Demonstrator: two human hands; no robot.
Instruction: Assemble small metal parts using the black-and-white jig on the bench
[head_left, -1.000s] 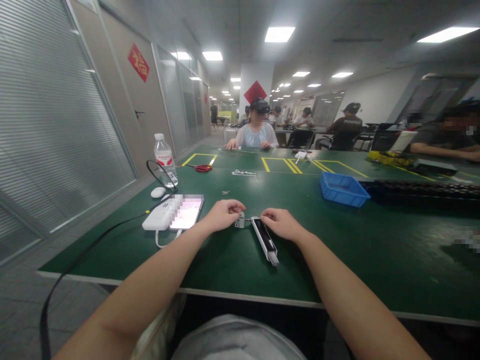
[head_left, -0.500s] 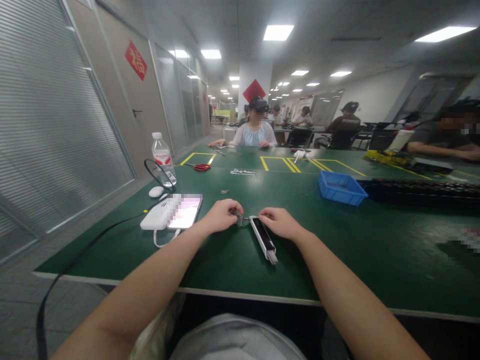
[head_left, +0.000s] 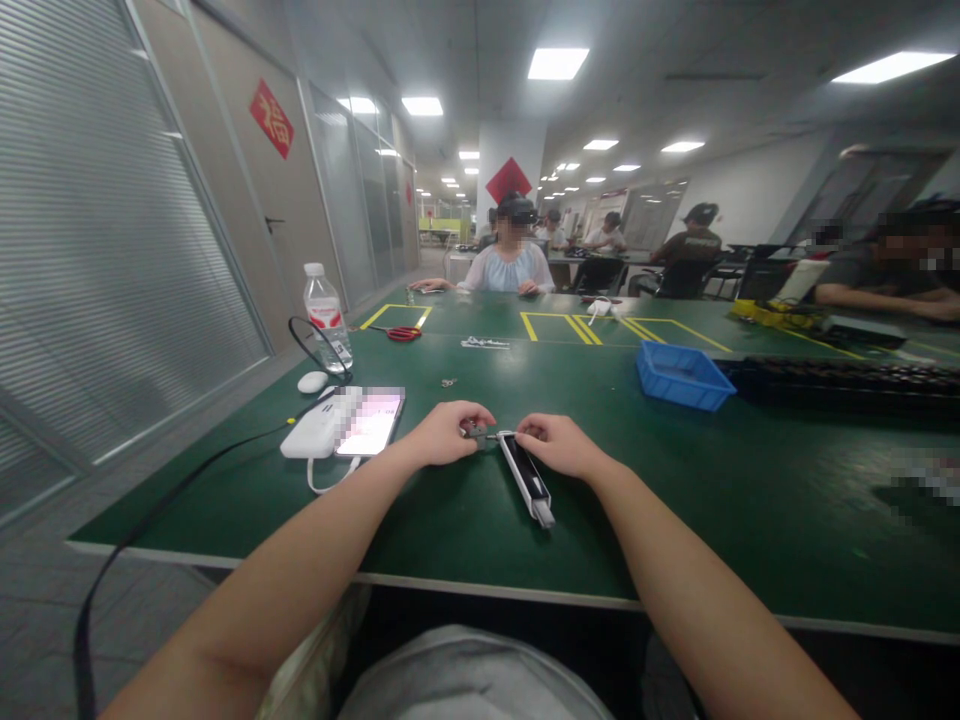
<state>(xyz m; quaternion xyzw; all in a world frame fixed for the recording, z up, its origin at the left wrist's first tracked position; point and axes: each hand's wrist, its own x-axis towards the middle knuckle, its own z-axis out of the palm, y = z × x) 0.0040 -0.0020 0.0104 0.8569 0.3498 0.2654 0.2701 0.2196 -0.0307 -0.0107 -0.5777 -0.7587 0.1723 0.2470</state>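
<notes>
Both my hands rest on a green table [head_left: 675, 520]. My left hand [head_left: 446, 432] is closed in a pinch on a small grey metal piece [head_left: 475, 432]. A thin pin joins that piece to a long white and black bar [head_left: 527, 478] lying toward me. My right hand [head_left: 559, 443] is closed on the far end of this bar and presses it to the table. Only a short gap separates the two hands.
A phone [head_left: 372, 423] on a white power bank [head_left: 313, 436] with cables lies to my left, with a water bottle [head_left: 325, 314], a white mouse [head_left: 313, 381] and red scissors [head_left: 403, 334] beyond. A blue tray [head_left: 684, 377] sits at right. People sit across the table and at the right.
My left hand has closed tighter over the small metal piece and turned it, so less of it shows. My right hand stays on the bar's end.
</notes>
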